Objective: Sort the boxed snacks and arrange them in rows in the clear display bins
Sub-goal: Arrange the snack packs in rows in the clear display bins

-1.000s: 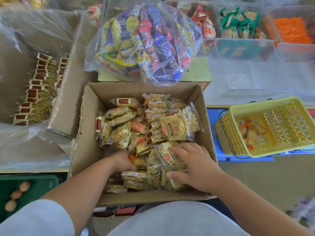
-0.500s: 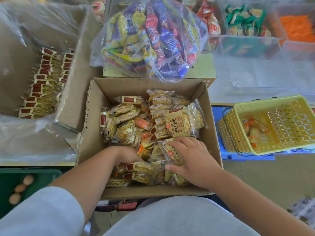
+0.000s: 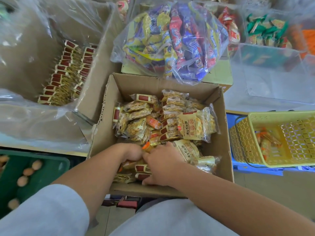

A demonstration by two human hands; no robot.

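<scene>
An open cardboard box point(image 3: 221, 150) in front of me holds a loose heap of wrapped snack packets point(image 3: 153, 120), cream and red-labelled. Both hands are down in its near end. My left hand point(image 3: 132, 153) is curled into the packets, fingers buried among them. My right hand point(image 3: 162, 163) lies right beside it, fingers curled round a bunch of red-labelled packets point(image 3: 143, 168). At the left, a clear bin point(image 3: 20, 106) lined with plastic film holds two neat rows of red-labelled packets point(image 3: 66, 74).
A big clear bag of blue, yellow and red snacks point(image 3: 172, 40) sits on a box behind. Clear bins point(image 3: 272, 79) stand at the back right. A yellow basket point(image 3: 276, 138) with a few packets is right. A green crate with eggs point(image 3: 25, 176) is lower left.
My right hand has slid left and now meets my left hand over the red-labelled packets at the box's near end. The view has tilted slightly.
</scene>
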